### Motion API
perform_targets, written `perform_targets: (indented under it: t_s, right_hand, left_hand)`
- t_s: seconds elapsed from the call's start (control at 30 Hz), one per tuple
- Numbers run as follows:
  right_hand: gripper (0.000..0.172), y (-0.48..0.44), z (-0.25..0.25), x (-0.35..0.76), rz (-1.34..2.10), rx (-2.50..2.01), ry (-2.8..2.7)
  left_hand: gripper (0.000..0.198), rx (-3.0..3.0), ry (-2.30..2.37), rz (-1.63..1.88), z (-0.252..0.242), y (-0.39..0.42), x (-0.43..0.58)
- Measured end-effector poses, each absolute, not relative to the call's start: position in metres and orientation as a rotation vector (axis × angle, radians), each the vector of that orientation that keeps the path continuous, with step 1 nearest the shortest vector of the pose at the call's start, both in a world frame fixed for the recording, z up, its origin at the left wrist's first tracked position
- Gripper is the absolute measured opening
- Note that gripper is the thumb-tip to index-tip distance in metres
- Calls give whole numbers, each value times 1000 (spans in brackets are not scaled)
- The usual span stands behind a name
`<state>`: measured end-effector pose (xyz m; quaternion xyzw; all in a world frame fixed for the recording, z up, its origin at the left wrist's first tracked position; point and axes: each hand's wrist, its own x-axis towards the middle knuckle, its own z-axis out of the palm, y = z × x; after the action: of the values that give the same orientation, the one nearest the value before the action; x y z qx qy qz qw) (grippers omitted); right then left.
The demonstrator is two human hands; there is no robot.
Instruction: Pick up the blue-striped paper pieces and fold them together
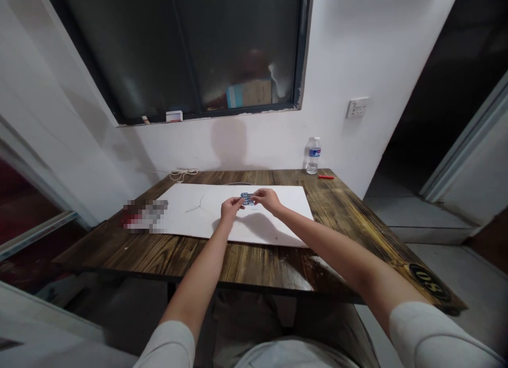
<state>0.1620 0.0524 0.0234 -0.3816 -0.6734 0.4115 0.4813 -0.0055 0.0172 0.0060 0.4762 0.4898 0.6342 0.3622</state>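
Observation:
Above a white board (198, 225), both of my hands hold a small flat blue piece (247, 198) with pale markings. It is too small in view to tell its kind. The fingertips of my left hand (230, 208) pinch its left side. My right hand (269, 199) grips the right side between thumb and fingers. Fingers cover part of both ends. A thin dark wire-like strand (195, 206) with a forked end lies on the board, left of my hands.
The board rests on a dark wooden table (130, 257). At the back stand a water bottle (313, 156) and, beside it, a red pen-like stick (326, 177). A pale coiled cord (183, 173) lies at the back left. A blurred patch covers the board's left end.

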Motion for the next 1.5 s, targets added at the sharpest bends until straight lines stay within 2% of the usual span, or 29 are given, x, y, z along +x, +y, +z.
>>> perform_targets:
  t_s: [0.2,0.53,0.7,0.77,0.87,0.97,1.1,1.5]
  right_hand:
    - [32,42,16,162,955,-1012,-1599]
    - [41,39,11,165,1288,-857,-1425]
    - [34,46,16,163,1314,-850,-1475]
    - [26,51,17,165,1184,-949,-1584]
    - [11,57,15,171,799,-1144,-1872]
    - [20,59,12,174,469,-1233,-2180]
    - [29,56,11,171,247,-1326,-2440]
    - [31,46,13,159,-217,-1233,-2780]
  left_hand:
    - [45,1314,1162,1520,10,12,1]
    - [48,1357,1122,1458,13,8,6]
    - [45,1321,1138,1540,14,9,4]
    - [44,1281,1169,1603,13,11,2]
    - [43,1203,1235,1685,11,16,-3]
    - [42,1157,1269,1739,9,20,-6]
    - [40,1125,1307,1751,9,20,-9]
    - [34,1104,1390,1742,6,18,-12]
